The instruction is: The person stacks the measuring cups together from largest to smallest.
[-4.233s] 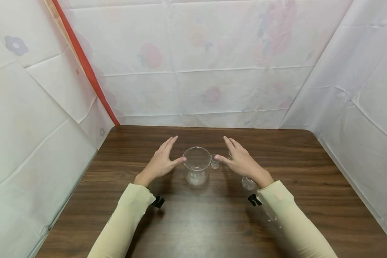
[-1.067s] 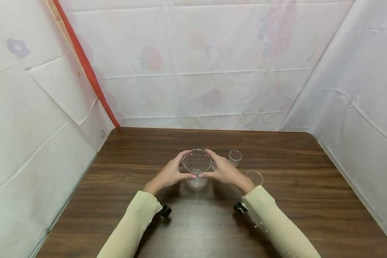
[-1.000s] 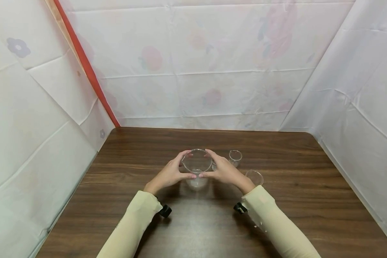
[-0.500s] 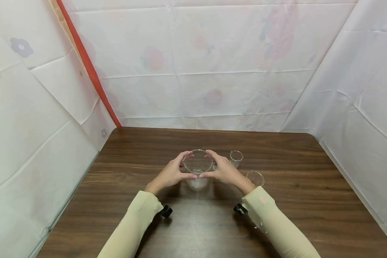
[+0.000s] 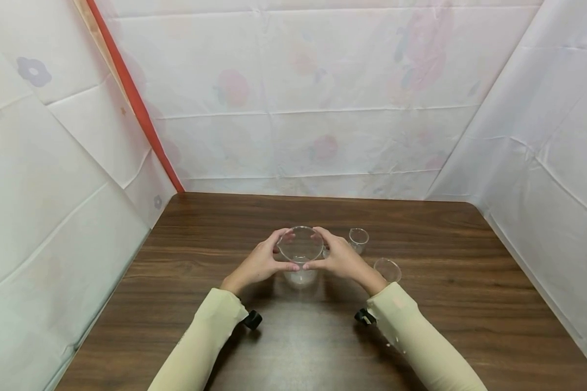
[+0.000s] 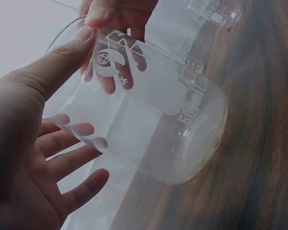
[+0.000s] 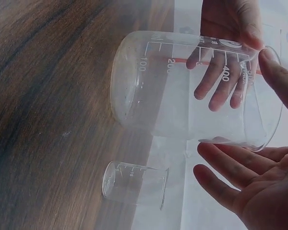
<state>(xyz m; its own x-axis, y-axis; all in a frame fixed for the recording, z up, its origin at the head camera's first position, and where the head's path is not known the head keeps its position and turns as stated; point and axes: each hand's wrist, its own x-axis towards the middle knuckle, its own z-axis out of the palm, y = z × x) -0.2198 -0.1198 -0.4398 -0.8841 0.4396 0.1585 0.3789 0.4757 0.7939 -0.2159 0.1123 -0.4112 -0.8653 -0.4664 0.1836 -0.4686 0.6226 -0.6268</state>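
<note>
A large clear glass beaker (image 5: 300, 247) stands upright on the brown wooden table, with white printed graduations and "500ml" legible in the left wrist view. My left hand (image 5: 264, 259) holds its left side near the rim. From the right, my right hand (image 5: 337, 258) grips it at the same height. Both thumbs lie on the near side, tips almost meeting, while fingers reach round toward the back. In the right wrist view, the lower fingers of my right hand (image 7: 264, 187) spread beside the glass. Nothing shows inside the beaker (image 6: 158, 100).
Right of the large beaker sits a tiny beaker (image 5: 325, 252), partly hidden by my right hand. Farther right are a small beaker (image 5: 358, 239) and another glass vessel (image 5: 387, 270) near my right wrist. Patterned white cloth (image 5: 298, 108) hangs behind the table (image 5: 215, 212).
About four seconds ago my hands hovered apart on either side of the large beaker; they have closed in and taken hold of it. Over the last second almost nothing has moved.
</note>
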